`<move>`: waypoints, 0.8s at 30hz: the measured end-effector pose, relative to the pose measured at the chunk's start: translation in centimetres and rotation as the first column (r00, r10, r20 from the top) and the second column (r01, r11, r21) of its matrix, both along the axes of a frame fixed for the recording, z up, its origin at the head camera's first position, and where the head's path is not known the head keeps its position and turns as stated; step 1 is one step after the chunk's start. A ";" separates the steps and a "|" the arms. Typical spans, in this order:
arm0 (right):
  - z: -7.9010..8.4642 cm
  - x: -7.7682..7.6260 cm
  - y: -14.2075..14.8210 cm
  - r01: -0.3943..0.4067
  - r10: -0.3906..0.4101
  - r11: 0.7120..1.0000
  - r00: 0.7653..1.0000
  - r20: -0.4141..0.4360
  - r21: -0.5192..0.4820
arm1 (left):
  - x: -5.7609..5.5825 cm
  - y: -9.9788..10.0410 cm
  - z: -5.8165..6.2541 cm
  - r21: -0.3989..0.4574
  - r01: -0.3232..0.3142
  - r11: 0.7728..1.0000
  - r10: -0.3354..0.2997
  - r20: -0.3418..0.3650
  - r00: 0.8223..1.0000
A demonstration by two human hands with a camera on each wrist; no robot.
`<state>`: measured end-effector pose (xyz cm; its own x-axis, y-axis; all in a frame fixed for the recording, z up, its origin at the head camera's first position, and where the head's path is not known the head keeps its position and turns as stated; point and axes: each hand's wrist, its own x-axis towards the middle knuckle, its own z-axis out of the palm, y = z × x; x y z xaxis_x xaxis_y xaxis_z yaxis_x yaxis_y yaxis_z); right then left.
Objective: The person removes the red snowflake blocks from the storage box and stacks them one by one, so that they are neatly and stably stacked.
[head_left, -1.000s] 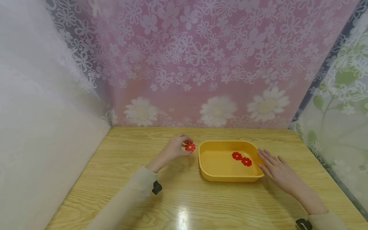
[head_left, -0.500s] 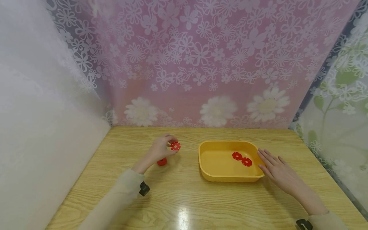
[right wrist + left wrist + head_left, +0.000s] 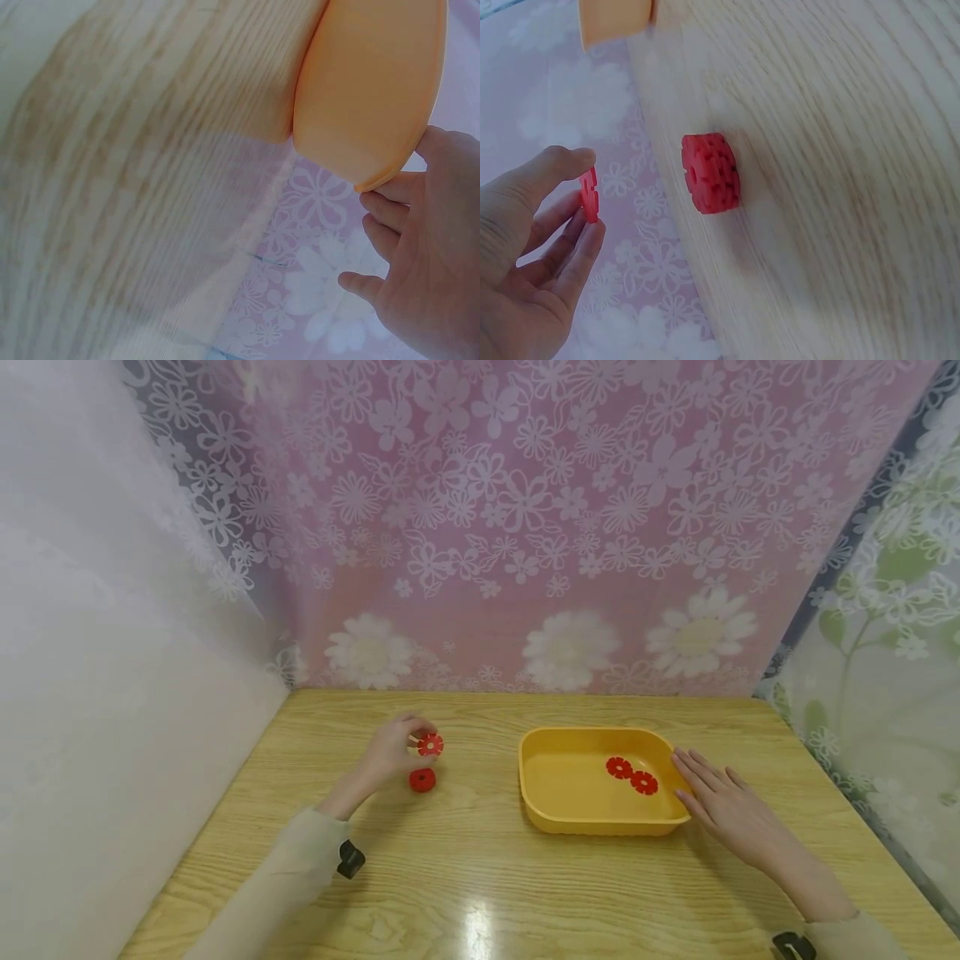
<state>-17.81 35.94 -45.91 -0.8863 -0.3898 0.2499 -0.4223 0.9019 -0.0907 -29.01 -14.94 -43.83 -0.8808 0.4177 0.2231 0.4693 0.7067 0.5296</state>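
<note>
Thumb and fingertips of my left hand [image 3: 386, 752] pinch a thin red notched disc [image 3: 431, 745] by its edges, raised above the left part of the table. Just below it in the head view, a short stack of red notched discs [image 3: 422, 780] rests on the wood; its layered, toothed side [image 3: 720, 176] shows in the left wrist view. To the right stands a yellow plastic tray [image 3: 570, 825]. Two more red discs [image 3: 644, 783] lie inside, edge to edge. My right hand [image 3: 727, 814] rests on the tray's right rim with its fingers extended.
The wood-grain table [image 3: 450, 893] meets a pink flowered curtain [image 3: 480, 568] at its back edge. A pale white wall [image 3: 135, 652] borders the left, and a green-patterned flowered curtain [image 3: 885, 652] the right.
My left hand has moved left with the disc, away from the tray toward the red stack, which has come into sight from behind the hand. Right hand and tray have stayed put.
</note>
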 end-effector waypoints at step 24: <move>0.0 0.1 0.1 -0.001 0.001 1.000 1.000 -0.003 0.007 | 1.8 -1.4 -2.3 -0.093 -0.046 0.995 0.050 0.042 0.998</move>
